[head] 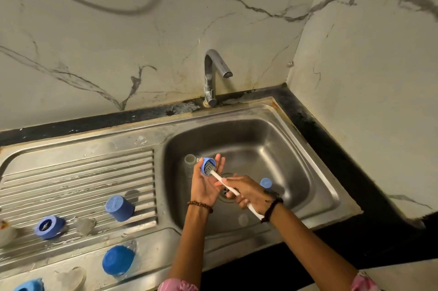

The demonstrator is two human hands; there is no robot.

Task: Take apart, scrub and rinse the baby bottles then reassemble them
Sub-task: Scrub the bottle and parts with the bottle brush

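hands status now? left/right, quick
Left hand: holds the blue bottle collar ring over the sink, fingers mostly straight.
Right hand: grips the white bottle brush, bristles inside the ring.

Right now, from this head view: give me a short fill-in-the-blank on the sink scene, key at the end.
1. The right hand grips a white bottle brush by its ____.
2. The brush bristles are inside a blue ____ held by the left hand.
3. No water runs from the ____ behind the sink basin.
Missing: handle; collar ring; faucet
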